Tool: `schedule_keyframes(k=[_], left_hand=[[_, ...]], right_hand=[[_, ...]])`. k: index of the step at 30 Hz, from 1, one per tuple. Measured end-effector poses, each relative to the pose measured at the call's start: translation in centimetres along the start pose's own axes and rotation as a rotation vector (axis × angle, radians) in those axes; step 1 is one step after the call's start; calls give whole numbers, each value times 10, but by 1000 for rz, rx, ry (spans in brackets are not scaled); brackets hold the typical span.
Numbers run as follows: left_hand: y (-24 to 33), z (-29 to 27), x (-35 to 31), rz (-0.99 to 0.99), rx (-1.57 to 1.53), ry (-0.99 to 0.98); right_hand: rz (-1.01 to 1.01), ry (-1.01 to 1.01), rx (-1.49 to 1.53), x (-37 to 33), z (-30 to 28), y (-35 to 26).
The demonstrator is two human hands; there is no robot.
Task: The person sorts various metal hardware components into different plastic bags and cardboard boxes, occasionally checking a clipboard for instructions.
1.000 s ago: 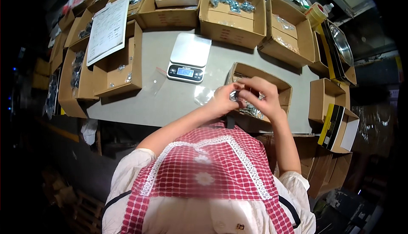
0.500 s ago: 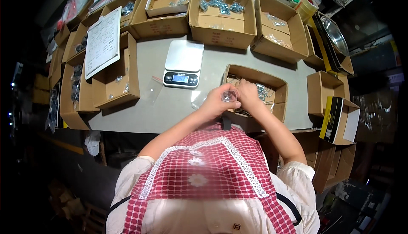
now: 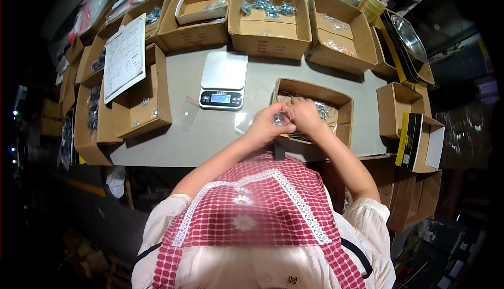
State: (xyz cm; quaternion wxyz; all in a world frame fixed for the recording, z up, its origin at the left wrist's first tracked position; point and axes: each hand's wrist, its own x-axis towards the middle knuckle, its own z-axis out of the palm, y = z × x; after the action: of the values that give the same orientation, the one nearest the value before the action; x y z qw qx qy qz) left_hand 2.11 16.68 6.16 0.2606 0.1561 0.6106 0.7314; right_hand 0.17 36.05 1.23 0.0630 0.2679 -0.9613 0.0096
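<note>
1. Nearest the body, the red-and-white checked cloth apron with lace trim (image 3: 286, 205) reached up to the front edge of the smooth grey table (image 3: 168, 147); small parts handled well behind that edge were less likely to fall off.
2. The left hand (image 3: 262, 127) was clamped on a small clear plastic bag (image 3: 281, 116), thumb and fingers curled round it, by the near left part of the box. A light, steady pinch with the mouth spread probably served best, since thin film tends to fold in.
3. The right hand (image 3: 306, 114) was just beside the bag, over the oblong brown cardboard box (image 3: 344, 123). Its fingertips were hidden, so whether they were together on anything could not be told. Short, low reaches seemed wisest.
4. In that box, slim silvery metal pieces (image 3: 326, 111) lay jumbled; a fingertip pick likely risked bringing extras. The upright walls left a rim for the wrist to clear.
5. To the left, tabletop gave room beside a flat clear plastic sleeve (image 3: 195, 113) and a white square-topped scale (image 3: 224, 71). To the right, a narrower strip ran toward a small open cardboard box (image 3: 388, 111).
6. Farthest, a row of large open brown cartons (image 3: 270, 46) fenced off the far side.
</note>
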Motion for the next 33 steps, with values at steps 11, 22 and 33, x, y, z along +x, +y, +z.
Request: schedule_keyframes(k=[11,22,33], left_hand=[[7,0,-2,7,10,-6],[3,0,0,32,159,-6],[1,0,-1,52,165,53]], right_hand=[[371,-64,389,-3,-31,32],[503,180,1397,-17,-80,8],[58,198,1081,-4,-114,-6]])
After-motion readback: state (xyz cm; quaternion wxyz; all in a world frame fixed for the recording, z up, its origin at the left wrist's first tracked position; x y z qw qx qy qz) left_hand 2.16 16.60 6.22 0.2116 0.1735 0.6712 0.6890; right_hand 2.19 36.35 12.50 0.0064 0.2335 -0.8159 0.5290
